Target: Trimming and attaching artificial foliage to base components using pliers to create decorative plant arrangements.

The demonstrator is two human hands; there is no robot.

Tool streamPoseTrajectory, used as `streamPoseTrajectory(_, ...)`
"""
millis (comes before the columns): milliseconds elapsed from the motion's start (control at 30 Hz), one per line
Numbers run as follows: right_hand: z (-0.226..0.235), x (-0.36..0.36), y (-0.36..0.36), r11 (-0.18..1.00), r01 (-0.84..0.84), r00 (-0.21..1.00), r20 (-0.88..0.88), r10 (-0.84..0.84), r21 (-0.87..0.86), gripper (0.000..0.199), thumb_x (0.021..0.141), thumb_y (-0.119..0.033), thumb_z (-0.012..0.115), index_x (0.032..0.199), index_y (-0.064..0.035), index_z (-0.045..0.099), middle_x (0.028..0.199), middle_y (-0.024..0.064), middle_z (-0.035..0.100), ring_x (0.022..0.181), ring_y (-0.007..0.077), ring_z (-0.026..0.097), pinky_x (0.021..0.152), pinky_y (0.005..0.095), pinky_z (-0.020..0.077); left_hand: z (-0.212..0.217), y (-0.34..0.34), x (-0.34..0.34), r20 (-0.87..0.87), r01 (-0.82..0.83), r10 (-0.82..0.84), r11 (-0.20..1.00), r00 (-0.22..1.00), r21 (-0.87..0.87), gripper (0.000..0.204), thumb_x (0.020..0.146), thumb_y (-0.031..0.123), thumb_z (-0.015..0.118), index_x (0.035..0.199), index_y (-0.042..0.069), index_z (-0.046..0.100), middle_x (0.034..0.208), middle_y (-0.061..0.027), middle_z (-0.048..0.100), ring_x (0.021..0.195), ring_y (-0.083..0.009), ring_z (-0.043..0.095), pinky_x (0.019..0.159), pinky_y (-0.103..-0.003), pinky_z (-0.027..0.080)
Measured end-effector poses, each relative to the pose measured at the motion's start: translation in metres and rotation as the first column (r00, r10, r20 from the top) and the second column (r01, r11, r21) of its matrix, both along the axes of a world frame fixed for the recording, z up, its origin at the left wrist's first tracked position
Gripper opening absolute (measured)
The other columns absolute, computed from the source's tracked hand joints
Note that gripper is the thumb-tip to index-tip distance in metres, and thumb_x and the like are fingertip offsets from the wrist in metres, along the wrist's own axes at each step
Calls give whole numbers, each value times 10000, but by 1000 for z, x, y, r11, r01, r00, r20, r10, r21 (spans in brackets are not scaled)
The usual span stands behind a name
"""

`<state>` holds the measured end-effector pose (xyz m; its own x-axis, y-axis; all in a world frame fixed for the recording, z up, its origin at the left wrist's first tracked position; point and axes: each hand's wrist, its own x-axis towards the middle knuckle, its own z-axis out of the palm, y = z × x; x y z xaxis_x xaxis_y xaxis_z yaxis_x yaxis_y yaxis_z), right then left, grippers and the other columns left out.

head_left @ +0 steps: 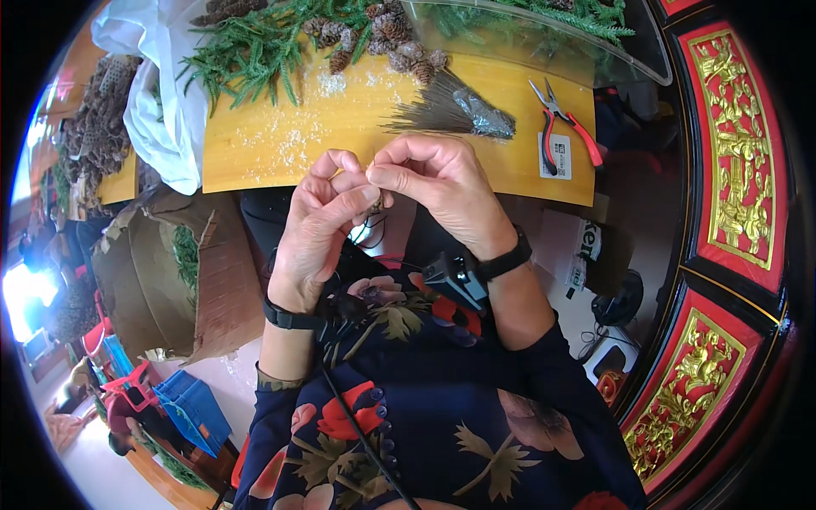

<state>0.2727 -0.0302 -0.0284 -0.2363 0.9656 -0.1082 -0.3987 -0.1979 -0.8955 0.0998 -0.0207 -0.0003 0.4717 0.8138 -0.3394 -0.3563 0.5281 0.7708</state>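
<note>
My left hand (327,204) and my right hand (429,174) meet in front of the table's near edge, both with fingers pinched closed. Under the left thumb a bit of something small and brownish shows; the fingers hide most of it. Thumb and forefinger of my right hand press together right beside the left fingertips, and whatever lies between them is too small to name. Just beyond the hands, a bundle of thin brown wires (433,106) in clear wrap lies on the yellow table (246,161). Pliers with red and black handles (552,106) rest open to its right.
Green artificial pine branches (255,51) and several pine cones (412,59) cover the far side, beside a clear plastic bin (527,42). A white bag (157,110) hangs at the left. Below it stands a cardboard box (161,272); farther off, a blue crate (194,412). Red-and-gold carved panels (735,144) line the right.
</note>
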Motion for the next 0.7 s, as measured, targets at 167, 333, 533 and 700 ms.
streamPoseTrajectory(167, 6, -4, -6, 997, 71, 997, 19, -71, 10, 58, 896, -34, 658, 923, 17, 657, 806, 19, 649, 706, 71, 592, 629, 206, 476, 9, -3, 3, -212, 29, -26, 1000, 977, 11, 86, 933, 95, 594, 1000, 58, 554, 820, -14, 615, 733, -71, 568, 588, -172, 382)
streamPoseTrajectory(333, 9, -12, -9, 970, 200, 955, 195, -225, 138, 71, 901, -56, 663, 924, 10, 656, 801, 5, 644, 684, 55, 569, 594, 190, 453, 12, -2, 1, -325, 127, -115, 992, 939, 17, 139, 979, 186, 531, 994, 49, 551, 733, 47, 480, 624, -42, 392, 560, -173, 311)
streamPoseTrajectory(533, 9, -18, -4, 958, 285, 956, 58, -286, 36, 75, 892, -49, 672, 949, 0, 662, 833, -3, 630, 678, 39, 544, 580, 193, 445, 9, 2, -8, -211, 40, -46, 999, 976, -32, 147, 975, 188, 520, 975, 45, 552, 716, 67, 403, 621, -36, 349, 546, -178, 274)
streamPoseTrajectory(700, 3, -11, 3, 956, 152, 929, 296, -224, 249, 84, 871, -24, 681, 949, 0, 663, 836, -1, 615, 687, 33, 540, 590, 194, 442, 4, 10, -14, -175, 58, -68, 997, 982, -59, 138, 966, 173, 512, 984, 41, 550, 732, 53, 416, 630, -36, 346, 529, -194, 262)
